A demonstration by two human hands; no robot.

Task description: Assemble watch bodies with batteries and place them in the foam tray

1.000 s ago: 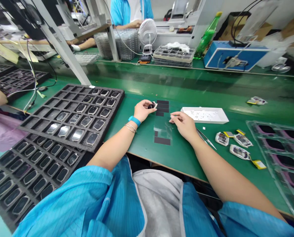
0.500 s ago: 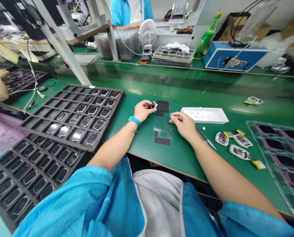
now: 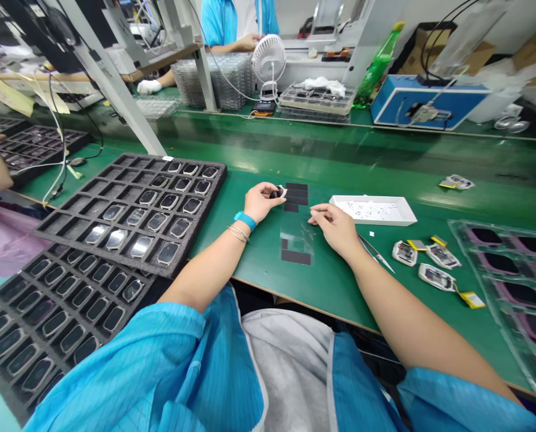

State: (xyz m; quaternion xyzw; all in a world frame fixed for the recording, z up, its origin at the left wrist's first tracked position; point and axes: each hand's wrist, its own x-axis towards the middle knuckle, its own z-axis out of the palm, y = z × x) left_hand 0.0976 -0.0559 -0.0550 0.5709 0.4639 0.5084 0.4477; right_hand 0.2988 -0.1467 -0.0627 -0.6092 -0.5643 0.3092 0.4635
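Although the small dark part (image 3: 277,193) sits pinched at the fingertips of the person's left hand (image 3: 262,202), nothing about it has shifted in this last moment. It hangs just above the green counter (image 3: 222,255), close beside the dark strips (image 3: 296,194) laid out at 12 o'clock on and around a clear film sheet (image 3: 297,241). The left hand is closed firmly on the part, which is too small to make out in detail. The right hand (image 3: 333,225) is nearly closed too, thumb and forefinger drawn together just above the film, though whether they have hold of anything thin I cannot tell. At 2 o'clock lies a white tray (image 3: 373,210) of tiny pieces, with tweezers (image 3: 376,252) at 3 o'clock. At 9 o'clock sits a black foam tray (image 3: 216,170) of watch-shaped devices (image 3: 157,222). The real change is far off at 11 o'clock, where a co-worker's white-gloved hand (image 3: 148,87) has shifted along the far counter, leaving the work here undisturbed.
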